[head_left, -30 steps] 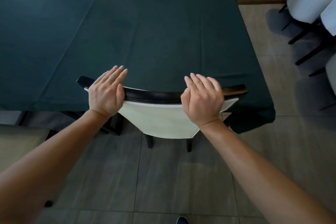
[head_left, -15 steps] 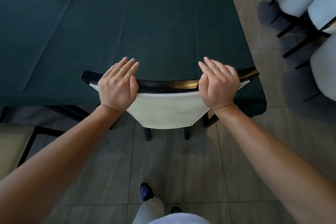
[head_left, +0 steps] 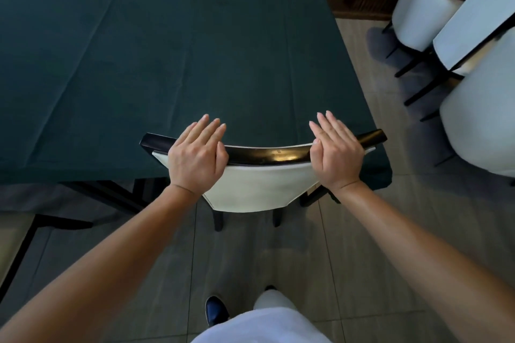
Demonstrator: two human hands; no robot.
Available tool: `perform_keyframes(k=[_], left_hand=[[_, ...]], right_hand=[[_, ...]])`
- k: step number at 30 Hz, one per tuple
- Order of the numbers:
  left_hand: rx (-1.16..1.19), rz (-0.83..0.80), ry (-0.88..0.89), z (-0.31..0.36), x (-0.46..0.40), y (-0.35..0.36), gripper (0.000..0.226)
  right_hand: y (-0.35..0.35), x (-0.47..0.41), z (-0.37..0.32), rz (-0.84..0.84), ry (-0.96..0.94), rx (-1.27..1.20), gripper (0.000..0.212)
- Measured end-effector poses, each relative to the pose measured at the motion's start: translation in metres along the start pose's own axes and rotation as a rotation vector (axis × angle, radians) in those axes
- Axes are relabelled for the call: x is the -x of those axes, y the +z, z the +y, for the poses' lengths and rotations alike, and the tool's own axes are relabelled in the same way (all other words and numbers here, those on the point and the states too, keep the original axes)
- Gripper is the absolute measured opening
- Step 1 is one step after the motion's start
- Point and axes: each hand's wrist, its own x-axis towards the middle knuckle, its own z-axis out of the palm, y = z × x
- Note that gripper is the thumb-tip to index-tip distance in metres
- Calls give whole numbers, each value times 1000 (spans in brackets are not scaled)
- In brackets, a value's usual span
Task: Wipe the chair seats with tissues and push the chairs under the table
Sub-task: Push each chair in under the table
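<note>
Left hand point(head_left: 198, 159) and right hand point(head_left: 335, 154) flat on the chair point(head_left: 259, 186) top rail (fingers straight, gripping nothing), chair seat tucked under the green-clothed surface point(head_left: 195, 64), white chairs point(head_left: 459, 36) well apart at right

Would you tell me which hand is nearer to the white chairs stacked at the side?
Right. The right hand rests on the chair back's end nearest the white chairs; the left hand rests at the far end.

Chair point(head_left: 259, 189) tucked under table point(head_left: 167, 64); more chairs point(head_left: 473, 64) at right.

The chair point(head_left: 259, 189) seat is hidden beneath the tablecloth point(head_left: 195, 64).
</note>
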Motion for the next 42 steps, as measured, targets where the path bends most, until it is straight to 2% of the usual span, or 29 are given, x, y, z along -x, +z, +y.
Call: perform_keyframes(k=[10,14,18,22,24,28,30,33,35,38,42], left_hand=[[-27,9,-41,3,-3,4,40],[-47,-42,-101,6,-5,1,38],[-43,-178,-217,21,-5,-14,40],[93,-438,-332,21,-11,-37,38],[127,-486,-350,12,-4,-59,45],[80,-428,-426,-4,30,-128,58],[109,-389,-564,-10,51,-162,61],[287,-318,-817,-22,75,-212,63],[321,-226,-853,-30,91,-245,62],[246,-88,-849,-45,126,-296,59],[118,33,-948,-68,188,-354,58]], right_hand=[[20,1,18,149,-116,-92,41],[19,2,17,123,-82,-106,40],[2,-3,9,-8,17,-158,37],[-23,-20,0,-369,172,-274,67],[-35,-31,-14,-423,143,-348,71],[-59,-47,-71,-395,32,-470,68],[-68,-48,-110,-390,-32,-534,67],[-79,-43,-176,-423,-152,-618,70],[-88,-37,-219,-446,-238,-644,72],[-101,-28,-279,-441,-359,-673,70],[-117,-14,-347,-431,-472,-738,67]])
